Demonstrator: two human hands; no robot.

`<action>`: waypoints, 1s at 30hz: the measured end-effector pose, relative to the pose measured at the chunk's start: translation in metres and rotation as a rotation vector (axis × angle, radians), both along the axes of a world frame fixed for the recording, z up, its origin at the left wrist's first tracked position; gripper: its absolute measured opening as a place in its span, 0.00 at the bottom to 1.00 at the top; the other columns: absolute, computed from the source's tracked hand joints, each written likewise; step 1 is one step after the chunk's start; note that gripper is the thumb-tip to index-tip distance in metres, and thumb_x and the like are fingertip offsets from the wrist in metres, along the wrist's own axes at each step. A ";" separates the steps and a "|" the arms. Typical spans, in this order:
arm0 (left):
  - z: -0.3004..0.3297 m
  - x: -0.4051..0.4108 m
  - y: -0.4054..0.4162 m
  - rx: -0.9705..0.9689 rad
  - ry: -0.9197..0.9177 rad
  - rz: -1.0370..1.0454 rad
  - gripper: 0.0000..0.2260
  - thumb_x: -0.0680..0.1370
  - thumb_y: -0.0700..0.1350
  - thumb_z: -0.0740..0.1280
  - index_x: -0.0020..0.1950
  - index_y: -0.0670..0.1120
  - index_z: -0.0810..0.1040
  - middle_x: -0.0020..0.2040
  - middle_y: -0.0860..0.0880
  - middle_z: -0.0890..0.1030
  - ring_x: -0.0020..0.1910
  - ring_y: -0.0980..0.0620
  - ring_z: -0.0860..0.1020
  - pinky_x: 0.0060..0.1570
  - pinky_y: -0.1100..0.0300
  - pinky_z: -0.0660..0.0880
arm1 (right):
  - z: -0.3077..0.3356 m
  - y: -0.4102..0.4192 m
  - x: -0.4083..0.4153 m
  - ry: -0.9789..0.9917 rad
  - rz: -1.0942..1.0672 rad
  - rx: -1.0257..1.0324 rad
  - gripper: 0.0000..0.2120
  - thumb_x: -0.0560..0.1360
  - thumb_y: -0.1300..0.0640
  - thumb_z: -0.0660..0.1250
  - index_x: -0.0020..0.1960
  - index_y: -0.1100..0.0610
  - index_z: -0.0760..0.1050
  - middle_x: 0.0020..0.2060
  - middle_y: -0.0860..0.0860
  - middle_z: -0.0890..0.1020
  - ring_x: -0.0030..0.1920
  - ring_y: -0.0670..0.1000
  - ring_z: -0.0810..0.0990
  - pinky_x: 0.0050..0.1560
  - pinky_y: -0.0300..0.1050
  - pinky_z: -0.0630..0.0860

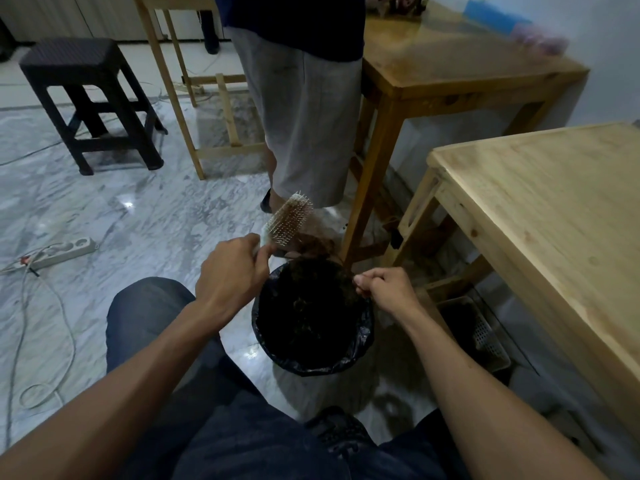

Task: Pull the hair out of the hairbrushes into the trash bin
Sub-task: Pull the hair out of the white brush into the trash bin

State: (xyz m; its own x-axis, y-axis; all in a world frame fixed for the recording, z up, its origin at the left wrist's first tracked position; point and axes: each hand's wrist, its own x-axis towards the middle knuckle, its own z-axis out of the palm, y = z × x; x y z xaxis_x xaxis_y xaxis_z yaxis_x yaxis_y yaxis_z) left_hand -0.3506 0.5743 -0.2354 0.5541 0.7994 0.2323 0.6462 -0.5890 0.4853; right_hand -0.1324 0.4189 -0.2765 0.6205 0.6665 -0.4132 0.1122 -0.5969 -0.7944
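i see my left hand (231, 268) grasping the hairbrush (290, 218) above the trash bin (313, 315), right hand (384, 289) pinching hair (313, 242); a wooden table (540, 209) crowds the right, a standing person's legs (304, 133) just behind.

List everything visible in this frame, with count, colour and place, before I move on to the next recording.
hairbrush: one, pale with brown pad, above the bin's far rim
hair clump: one, brown, hanging by the brush
trash bin: one, black liner, floor between the knees
stool: one, black, far left
wooden tables: two, light wood, right side
wooden frame: one, light, behind the stool
basket: one, grey, under the near table
power strip: one, white, floor at left
standing person: one, grey shorts, beyond the bin
left hand: grips the brush handle
right hand: fingers pinched over the bin's rim
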 end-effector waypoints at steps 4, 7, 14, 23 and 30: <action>-0.006 0.005 -0.008 0.001 0.008 -0.086 0.21 0.81 0.55 0.62 0.33 0.45 0.68 0.23 0.49 0.67 0.23 0.49 0.67 0.25 0.57 0.58 | 0.005 0.006 -0.007 0.050 0.102 0.027 0.12 0.79 0.55 0.69 0.60 0.49 0.84 0.58 0.47 0.83 0.62 0.48 0.77 0.65 0.47 0.70; -0.009 0.009 -0.015 0.029 0.042 -0.142 0.21 0.81 0.57 0.61 0.33 0.45 0.68 0.25 0.49 0.69 0.24 0.49 0.69 0.25 0.57 0.58 | 0.012 0.018 -0.008 0.145 0.019 0.191 0.27 0.75 0.43 0.70 0.72 0.46 0.76 0.65 0.46 0.79 0.66 0.49 0.76 0.70 0.51 0.70; -0.011 0.007 -0.017 0.067 0.069 -0.169 0.20 0.81 0.57 0.59 0.34 0.47 0.69 0.26 0.51 0.69 0.25 0.50 0.69 0.25 0.58 0.59 | 0.015 0.030 -0.008 0.065 -0.086 0.306 0.02 0.77 0.55 0.75 0.48 0.51 0.87 0.43 0.48 0.88 0.48 0.48 0.86 0.55 0.46 0.81; -0.002 -0.006 0.006 -0.014 -0.030 0.027 0.23 0.81 0.53 0.63 0.31 0.43 0.65 0.22 0.49 0.63 0.22 0.47 0.64 0.24 0.58 0.56 | 0.008 0.005 -0.001 0.081 -0.087 0.125 0.04 0.79 0.57 0.72 0.51 0.51 0.86 0.46 0.42 0.84 0.51 0.42 0.79 0.47 0.36 0.69; -0.004 0.002 -0.007 0.026 0.011 -0.162 0.21 0.82 0.55 0.62 0.31 0.46 0.67 0.23 0.49 0.66 0.22 0.48 0.67 0.24 0.58 0.58 | 0.017 0.024 -0.011 0.106 0.103 0.232 0.31 0.74 0.50 0.70 0.77 0.48 0.71 0.69 0.47 0.76 0.68 0.48 0.74 0.66 0.45 0.72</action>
